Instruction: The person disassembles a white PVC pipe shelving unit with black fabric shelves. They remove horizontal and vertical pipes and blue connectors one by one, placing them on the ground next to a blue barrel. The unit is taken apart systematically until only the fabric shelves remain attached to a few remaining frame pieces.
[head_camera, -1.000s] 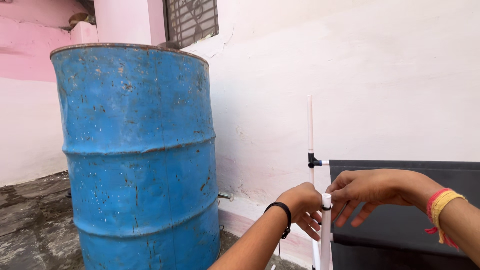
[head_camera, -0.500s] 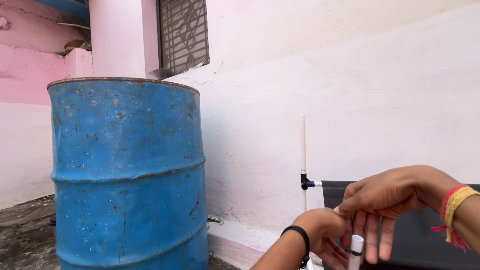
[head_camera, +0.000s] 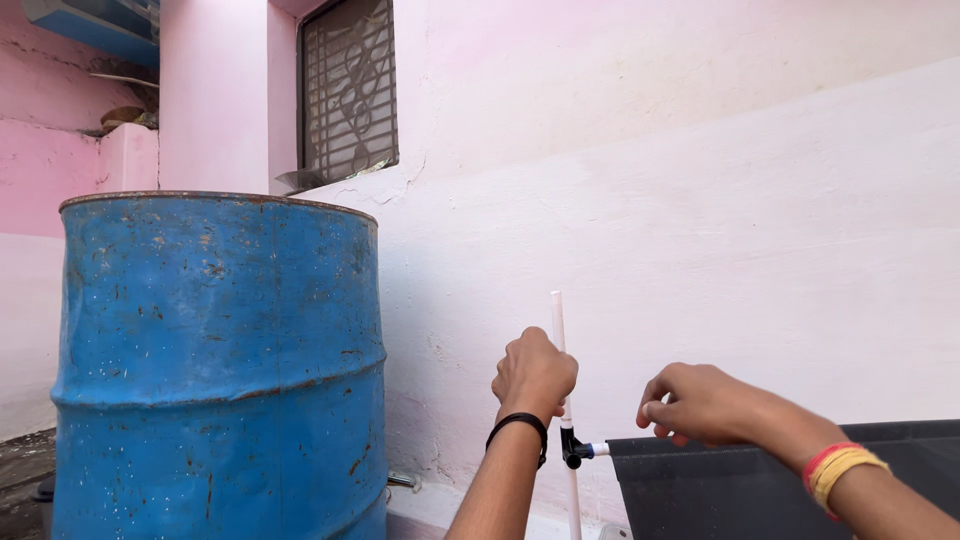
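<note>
The left hand (head_camera: 534, 375) gripped the thin white upright rod (head_camera: 557, 320), which stood just beside the blue drum (head_camera: 220, 370). The right hand (head_camera: 700, 402), fingers loosely curled and holding nothing, hovered over the black tub's rim (head_camera: 720, 450), with open wall behind.

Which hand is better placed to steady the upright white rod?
Left. The left hand is already closed around the white rod, above the black joint. The right hand hovers beside it, holding nothing.
</note>
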